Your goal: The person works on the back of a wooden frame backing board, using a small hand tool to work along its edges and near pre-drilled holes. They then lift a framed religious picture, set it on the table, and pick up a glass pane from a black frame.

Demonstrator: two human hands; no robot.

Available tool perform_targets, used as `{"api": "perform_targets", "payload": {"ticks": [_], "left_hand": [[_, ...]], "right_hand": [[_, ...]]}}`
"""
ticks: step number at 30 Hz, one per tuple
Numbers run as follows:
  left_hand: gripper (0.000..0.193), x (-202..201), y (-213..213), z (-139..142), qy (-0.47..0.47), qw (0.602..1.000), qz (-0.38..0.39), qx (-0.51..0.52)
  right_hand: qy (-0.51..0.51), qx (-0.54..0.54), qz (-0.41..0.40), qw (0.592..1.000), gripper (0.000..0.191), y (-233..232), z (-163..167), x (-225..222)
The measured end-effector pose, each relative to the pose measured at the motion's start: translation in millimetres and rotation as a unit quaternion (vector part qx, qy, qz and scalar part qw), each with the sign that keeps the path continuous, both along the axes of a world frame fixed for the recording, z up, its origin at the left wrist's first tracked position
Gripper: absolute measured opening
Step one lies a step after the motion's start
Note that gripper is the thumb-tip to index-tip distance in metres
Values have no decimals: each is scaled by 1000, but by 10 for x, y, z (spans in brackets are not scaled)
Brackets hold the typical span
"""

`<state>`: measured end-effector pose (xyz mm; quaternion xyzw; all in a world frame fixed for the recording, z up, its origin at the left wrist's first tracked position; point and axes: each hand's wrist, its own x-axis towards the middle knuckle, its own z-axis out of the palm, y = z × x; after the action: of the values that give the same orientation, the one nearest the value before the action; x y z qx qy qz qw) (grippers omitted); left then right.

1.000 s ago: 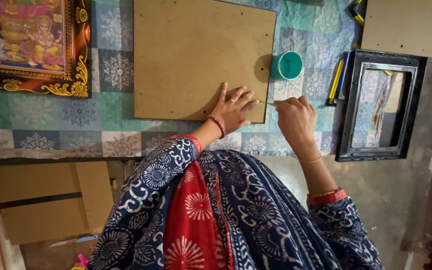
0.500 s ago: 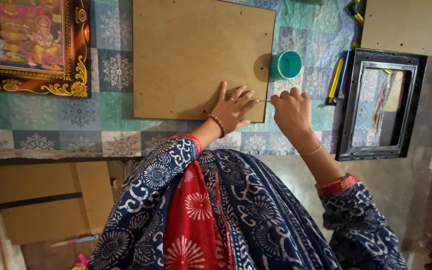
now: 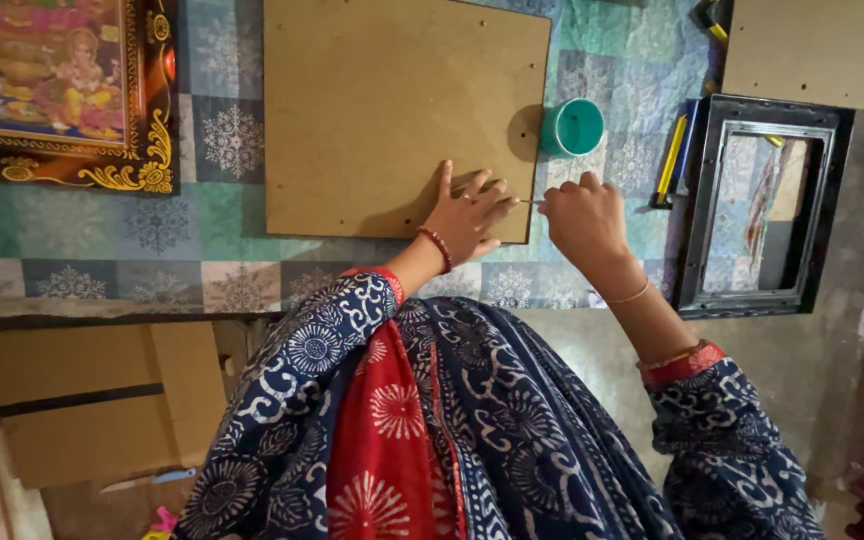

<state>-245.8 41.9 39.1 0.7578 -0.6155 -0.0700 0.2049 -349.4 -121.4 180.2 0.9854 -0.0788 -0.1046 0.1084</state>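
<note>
I see the left hand [image 3: 462,215] pressed flat, fingers spread, on the brown backing board [image 3: 392,110] lying on the patchwork surface [image 3: 232,215]; it looks stiff and light, best held at its edges. The right hand [image 3: 582,215] pinches a thin metal pin [image 3: 532,202] at the board's right edge.

Patchwork-print cloth [image 3: 152,225] over the worktable, brown cardboard boxes [image 3: 82,400] below, grey concrete floor [image 3: 602,370], dim indoor light.
</note>
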Motion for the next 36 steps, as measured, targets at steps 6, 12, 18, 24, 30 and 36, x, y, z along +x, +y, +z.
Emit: {"api": "perform_targets", "payload": {"ticks": [6,12,18,24,30,36], "left_hand": [[75,4,-20,44,11,1000,3,4],[76,16,11,36,9,1000,2,-1],[76,10,19,-4,0,1000,2,-18],[76,43,44,-27,-6,999,-2,-32],[74,55,52,1,-8,1000,-1,-21],[74,60,37,10,-9,1000,-1,-15]], "right_hand": [[15,55,-27,998,15,-34,27,45],[-11,59,-32,998,8,-20,127,39],[-20,69,-36,997,11,-4,133,41],[-36,71,-38,996,11,-4,143,8],[-43,85,-41,995,12,6,171,14],[-37,84,-41,995,12,3,185,43]]}}
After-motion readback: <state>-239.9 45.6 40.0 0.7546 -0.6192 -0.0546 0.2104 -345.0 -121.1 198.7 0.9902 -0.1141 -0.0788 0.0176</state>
